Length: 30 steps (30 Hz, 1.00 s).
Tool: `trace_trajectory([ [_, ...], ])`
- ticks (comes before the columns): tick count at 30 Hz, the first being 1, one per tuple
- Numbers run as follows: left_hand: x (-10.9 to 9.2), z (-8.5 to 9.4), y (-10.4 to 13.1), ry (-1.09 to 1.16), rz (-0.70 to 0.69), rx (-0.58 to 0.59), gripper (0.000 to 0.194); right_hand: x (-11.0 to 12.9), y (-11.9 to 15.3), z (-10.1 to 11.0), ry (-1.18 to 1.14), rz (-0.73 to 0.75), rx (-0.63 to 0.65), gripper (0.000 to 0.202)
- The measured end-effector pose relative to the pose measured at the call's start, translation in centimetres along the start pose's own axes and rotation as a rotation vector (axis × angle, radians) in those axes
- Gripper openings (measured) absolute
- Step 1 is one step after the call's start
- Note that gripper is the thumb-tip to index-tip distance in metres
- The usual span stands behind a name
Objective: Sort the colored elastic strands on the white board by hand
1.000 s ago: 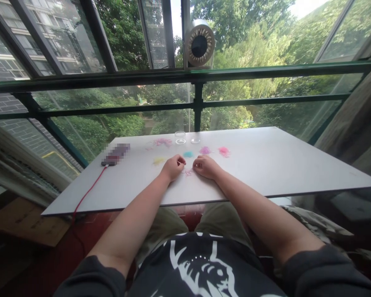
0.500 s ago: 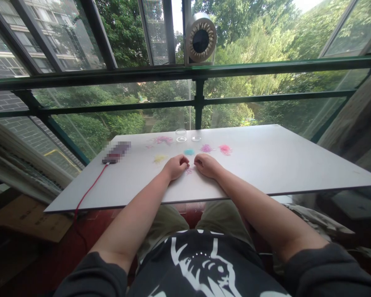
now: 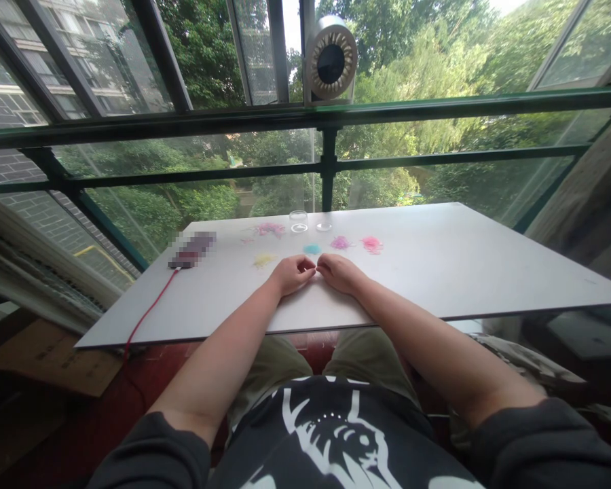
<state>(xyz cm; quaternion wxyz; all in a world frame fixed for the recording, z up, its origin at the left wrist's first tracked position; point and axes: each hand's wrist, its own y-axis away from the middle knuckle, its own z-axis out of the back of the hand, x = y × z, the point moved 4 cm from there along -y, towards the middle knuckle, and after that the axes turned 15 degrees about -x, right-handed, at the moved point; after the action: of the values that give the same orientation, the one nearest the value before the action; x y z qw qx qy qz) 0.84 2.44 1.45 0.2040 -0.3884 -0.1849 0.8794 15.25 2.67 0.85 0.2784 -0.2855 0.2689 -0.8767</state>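
Note:
My left hand (image 3: 294, 274) rests on the white table (image 3: 412, 272), its fingers curled and pinched. My right hand (image 3: 340, 273) faces it, also pinched, and the fingertips of both nearly touch. Whatever lies between the fingertips is too small to make out. Just beyond my hands is a small teal heap (image 3: 312, 249) of fine loops, perhaps tiny rubber bands. Similar heaps lie around it: a yellow heap (image 3: 263, 259) to the left, a purple heap (image 3: 341, 242) and a pink-red heap (image 3: 371, 244) to the right, and a looser pink-purple heap (image 3: 269, 229) farther back.
Near the table's far edge stand a clear round container (image 3: 299, 222) and a clear shallow dish or lid (image 3: 324, 227). At the left lies a blurred-out device (image 3: 192, 250) with a red cable (image 3: 150, 309) running over the edge. A round fan (image 3: 330, 61) sits by the window railing.
The small pinkish bunch that lay on the table between my hands no longer shows there. My fingertips have come closer together.

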Motion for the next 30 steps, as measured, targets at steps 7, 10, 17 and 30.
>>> trace_trajectory([
  [7, 0.2, -0.1, -0.1, 0.007, -0.022, -0.024, 0.019, -0.1, 0.1, 0.0, -0.034, 0.025, -0.046, 0.012],
  [10, 0.4, -0.2, -0.1, 0.018, -0.018, -0.029, 0.018, -0.1, 0.1, 0.1, -0.027, 0.015, -0.062, 0.014],
  [17, 0.4, -0.1, -0.1, 0.019, -0.001, -0.026, 0.02, 0.4, 0.2, 0.5, -0.01, 0.011, -0.072, 0.007],
  [30, 0.4, -0.2, -0.1, 0.009, 0.014, -0.006, 0.026, 0.4, 0.2, 0.4, -0.076, 0.055, -0.078, 0.003],
])
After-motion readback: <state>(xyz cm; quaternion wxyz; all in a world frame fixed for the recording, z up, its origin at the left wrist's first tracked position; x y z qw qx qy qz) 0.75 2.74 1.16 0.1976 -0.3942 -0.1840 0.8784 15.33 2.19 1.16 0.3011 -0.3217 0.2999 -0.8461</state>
